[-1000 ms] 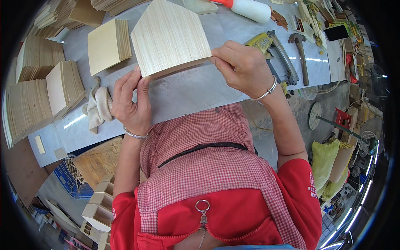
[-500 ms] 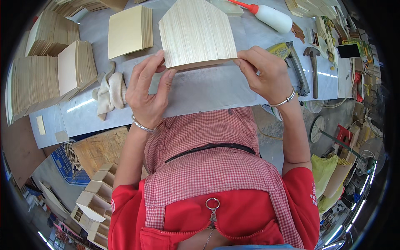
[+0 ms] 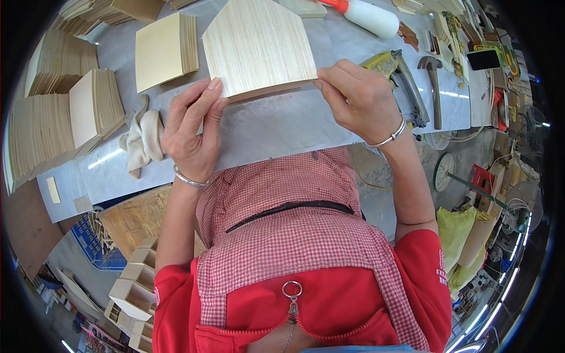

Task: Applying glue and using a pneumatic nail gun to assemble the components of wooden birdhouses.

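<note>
A pale wooden panel (image 3: 259, 50) with a house-shaped outline lies at the far middle of the workbench, its peak cut off by the picture's top. My left hand (image 3: 194, 126) pinches its near left corner between thumb and fingers. At the near right corner, my right hand (image 3: 359, 100) has thumb and forefinger closed on the edge. A thin brownish layer shows beneath the panel's near edge; what lies under it is hidden. Right of my right hand rests a yellow and grey staple gun (image 3: 400, 79). A crumpled white cloth glove (image 3: 144, 138) lies left of my left hand.
Stacks of thin wooden boards (image 3: 41, 135) line the bench's left side, with a smaller stack (image 3: 162, 53) nearer the panel. A white glue bottle (image 3: 371, 19) with a red tip, a hammer (image 3: 434, 88) and a phone (image 3: 484, 59) lie right. Wooden boxes (image 3: 134, 288) stand below left.
The whole view has shifted slightly, so the bench items appear further left. My left thumb has come closer to its fingers at the panel's corner. The right hand keeps its grip.
</note>
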Tool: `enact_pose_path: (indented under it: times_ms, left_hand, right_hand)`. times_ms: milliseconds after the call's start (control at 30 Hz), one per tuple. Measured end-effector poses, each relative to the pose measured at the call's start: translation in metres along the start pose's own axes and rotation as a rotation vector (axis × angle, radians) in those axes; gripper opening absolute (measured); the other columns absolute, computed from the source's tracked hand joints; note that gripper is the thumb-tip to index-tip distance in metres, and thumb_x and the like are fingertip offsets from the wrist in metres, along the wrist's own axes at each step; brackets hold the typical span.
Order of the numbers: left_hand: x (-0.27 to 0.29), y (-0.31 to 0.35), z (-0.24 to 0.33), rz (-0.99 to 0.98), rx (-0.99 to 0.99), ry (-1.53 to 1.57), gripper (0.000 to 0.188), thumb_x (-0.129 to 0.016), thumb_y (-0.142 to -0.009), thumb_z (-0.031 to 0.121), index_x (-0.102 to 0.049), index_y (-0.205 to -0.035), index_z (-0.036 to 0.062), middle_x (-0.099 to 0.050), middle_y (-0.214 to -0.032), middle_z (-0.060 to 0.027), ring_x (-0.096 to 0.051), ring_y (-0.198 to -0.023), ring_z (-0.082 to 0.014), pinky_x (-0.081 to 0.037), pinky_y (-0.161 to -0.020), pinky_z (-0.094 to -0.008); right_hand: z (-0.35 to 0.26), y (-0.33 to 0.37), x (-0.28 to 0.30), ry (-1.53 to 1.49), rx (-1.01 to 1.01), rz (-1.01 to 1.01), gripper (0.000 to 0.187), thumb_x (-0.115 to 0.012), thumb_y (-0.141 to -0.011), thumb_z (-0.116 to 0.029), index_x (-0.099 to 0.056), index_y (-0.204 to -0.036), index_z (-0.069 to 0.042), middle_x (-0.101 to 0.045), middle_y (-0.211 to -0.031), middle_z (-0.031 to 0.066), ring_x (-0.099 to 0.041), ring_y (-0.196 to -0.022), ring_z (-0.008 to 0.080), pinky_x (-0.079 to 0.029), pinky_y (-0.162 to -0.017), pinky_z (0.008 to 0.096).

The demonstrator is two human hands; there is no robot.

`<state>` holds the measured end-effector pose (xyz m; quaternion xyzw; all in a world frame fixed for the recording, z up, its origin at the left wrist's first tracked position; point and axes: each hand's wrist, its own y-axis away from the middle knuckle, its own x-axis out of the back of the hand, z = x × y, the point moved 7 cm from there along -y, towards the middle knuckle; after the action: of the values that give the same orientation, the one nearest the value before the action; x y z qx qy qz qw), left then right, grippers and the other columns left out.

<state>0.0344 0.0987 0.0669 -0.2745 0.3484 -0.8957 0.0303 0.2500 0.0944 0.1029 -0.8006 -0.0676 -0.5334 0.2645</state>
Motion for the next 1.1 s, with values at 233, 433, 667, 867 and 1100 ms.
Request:
enact_pose_path:
  times_ms: [233, 433, 667, 867, 1100]
  left_hand:
    - [0.0013, -0.0005, -0.0006, -0.013, -0.017, -0.035, 0.026, -0.072, -0.077, -0.001, -0.070, -0.103, 0.0025, -0.066, -0.098, -0.0128, -0.065, -0.088, -0.0227, -0.053, -0.076, -0.0298]
    - [-0.0001, 0.0006, 0.0020, -0.070, -0.045, -0.008, 0.032, -0.066, -0.079, -0.007, -0.066, -0.110, 0.0019, -0.063, -0.108, -0.0138, -0.063, -0.094, -0.0218, -0.052, -0.079, -0.0299]
    - [-0.0023, -0.0007, 0.0014, -0.029, -0.003, 0.004, 0.029, -0.074, -0.075, -0.001, -0.068, -0.104, 0.0022, -0.065, -0.099, -0.0129, -0.063, -0.089, -0.0239, -0.052, -0.075, -0.0307]
    - [-0.0021, -0.0001, 0.0003, -0.011, -0.010, -0.050, 0.022, -0.072, -0.079, 0.002, -0.069, -0.101, 0.0028, -0.064, -0.098, -0.0118, -0.063, -0.088, -0.0217, -0.052, -0.075, -0.0299]
    - [-0.0028, -0.0004, 0.0007, -0.042, -0.031, -0.066, 0.020, -0.068, -0.083, 0.002, -0.068, -0.103, 0.0030, -0.065, -0.100, -0.0117, -0.063, -0.090, -0.0208, -0.050, -0.079, -0.0291]
  right_hand:
    - [0.0018, 0.0024, -0.0037, -0.015, 0.003, 0.004, 0.010, -0.067, -0.080, -0.005, -0.062, -0.088, -0.001, -0.055, -0.068, 0.0092, -0.057, -0.058, 0.0237, -0.044, -0.052, 0.0322]
    - [0.0017, 0.0033, -0.0024, -0.017, 0.001, 0.007, 0.011, -0.067, -0.080, -0.005, -0.062, -0.089, -0.001, -0.056, -0.070, 0.0083, -0.057, -0.058, 0.0222, -0.044, -0.052, 0.0312]
    - [0.0008, 0.0019, -0.0013, -0.007, 0.005, 0.019, 0.007, -0.065, -0.080, -0.007, -0.059, -0.083, -0.003, -0.054, -0.068, 0.0081, -0.057, -0.057, 0.0236, -0.046, -0.051, 0.0317]
    - [0.0024, 0.0032, -0.0042, -0.013, 0.012, 0.013, 0.012, -0.068, -0.080, -0.006, -0.062, -0.089, -0.001, -0.056, -0.071, 0.0087, -0.057, -0.058, 0.0232, -0.045, -0.052, 0.0316]
    - [0.0015, 0.0070, -0.0043, -0.033, 0.051, 0.090, 0.013, -0.068, -0.078, -0.005, -0.063, -0.089, -0.001, -0.057, -0.073, 0.0092, -0.059, -0.060, 0.0248, -0.046, -0.053, 0.0319]
